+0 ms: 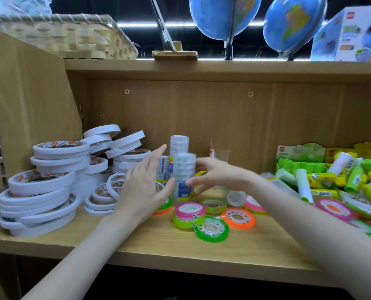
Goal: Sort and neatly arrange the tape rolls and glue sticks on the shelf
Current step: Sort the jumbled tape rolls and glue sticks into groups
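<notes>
clear tape stack (183,176) stands upright on the shelf (137,241), just behind the neon rolls (204,215); right hand (215,174) pinches it, left hand (145,182), fingers straight, flanks it.

My left hand (146,182) and my right hand (218,173) are both bare: no gloves, no rings that I can make out on any finger. Behind each hand the wrist is uncovered too, with no watch, strap or bracelet. Further back, both forearms are bare right down to the bottom edge of the view, so no sleeve or cuff shows. My fingernails look short and plain.
</notes>
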{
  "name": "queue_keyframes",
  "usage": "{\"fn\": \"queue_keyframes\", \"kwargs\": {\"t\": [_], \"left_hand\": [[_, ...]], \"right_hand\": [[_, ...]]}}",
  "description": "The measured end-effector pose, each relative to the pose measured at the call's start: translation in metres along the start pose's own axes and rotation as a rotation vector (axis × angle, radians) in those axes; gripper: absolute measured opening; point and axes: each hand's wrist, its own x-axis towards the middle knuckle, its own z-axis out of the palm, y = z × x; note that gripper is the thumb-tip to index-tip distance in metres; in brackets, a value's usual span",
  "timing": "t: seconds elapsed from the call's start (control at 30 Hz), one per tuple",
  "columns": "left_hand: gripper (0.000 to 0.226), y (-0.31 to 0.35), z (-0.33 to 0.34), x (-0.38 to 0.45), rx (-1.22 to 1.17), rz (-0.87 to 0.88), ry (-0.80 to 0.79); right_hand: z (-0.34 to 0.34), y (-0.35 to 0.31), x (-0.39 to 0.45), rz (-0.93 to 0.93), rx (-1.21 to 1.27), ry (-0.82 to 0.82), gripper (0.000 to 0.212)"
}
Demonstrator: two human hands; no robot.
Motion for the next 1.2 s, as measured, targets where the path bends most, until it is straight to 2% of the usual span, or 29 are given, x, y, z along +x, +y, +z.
{"fn": "queue_keyframes", "kwargs": {"t": [0.07,0.13,0.23,0.3,0.43,0.57,0.67,0.77,0.8,0.93,1.0,1.1,1.2], "left_hand": [[0.075,0.001,0.004,0.003,0.016,0.042,-0.019],[0.072,0.0,0.009,0.004,0.074,0.103,-0.049],[0.069,-0.002,0.012,0.005,0.097,0.155,-0.058],[0.069,-0.005,0.012,0.005,0.095,0.166,-0.046],[0.069,-0.006,0.013,0.003,0.103,0.183,-0.03],[0.069,-0.007,0.013,0.004,0.097,0.188,-0.02],[0.074,-0.008,0.013,0.003,0.1,0.189,-0.024],[0.076,-0.009,0.013,0.006,0.146,0.22,0.001],[0.076,-0.01,0.013,0.008,0.165,0.239,0.011],[0.073,0.0,0.011,0.019,0.176,0.295,-0.011],[0.072,0.009,0.014,0.026,0.221,0.349,-0.016],[0.071,0.024,0.024,0.041,0.337,0.404,0.002],[0.066,0.034,0.034,0.059,0.599,0.461,0.02]], "right_hand": [[0.0,0.002,0.002,-0.004,0.006,-0.046,0.043],[-0.015,0.001,0.003,-0.004,-0.1,-0.077,0.039],[-0.034,0.009,0.02,0.04,-0.6,0.083,0.04],[-0.023,0.019,0.037,0.05,-0.872,0.09,0.047],[0.006,0.037,0.063,0.101,-1.016,-0.028,0.049],[0.008,0.035,0.064,0.074,-1.172,-0.005,0.041],[0.003,0.028,0.052,0.101,-1.193,-0.091,0.027],[-0.008,0.026,0.035,0.04,-1.11,-0.158,0.004],[-0.013,0.026,0.029,0.015,-1.074,-0.14,0.014],[-0.041,0.014,0.002,-0.043,-0.86,0.143,0.011],[-0.056,0.009,-0.016,-0.04,-0.763,0.251,0.022],[-0.072,0.009,-0.035,-0.01,-0.713,0.318,0.03],[-0.083,0.012,-0.048,0.022,-0.691,0.354,0.033]]}}
